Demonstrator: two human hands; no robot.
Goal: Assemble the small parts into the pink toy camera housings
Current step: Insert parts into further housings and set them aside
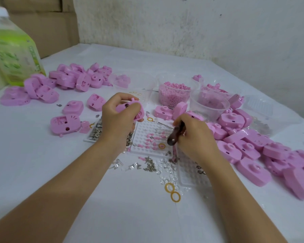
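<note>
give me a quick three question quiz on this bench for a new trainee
1. What does the left hand hold?
A. a pink camera housing
B. a rubber band
C. a clear lens

2. True or false: the right hand grips a dark-handled tool over the white dimpled tray.

3. Fill in: the clear tub beyond that tray is filled with small ____ parts.

Key: 1 A; 2 true; 3 pink
</note>
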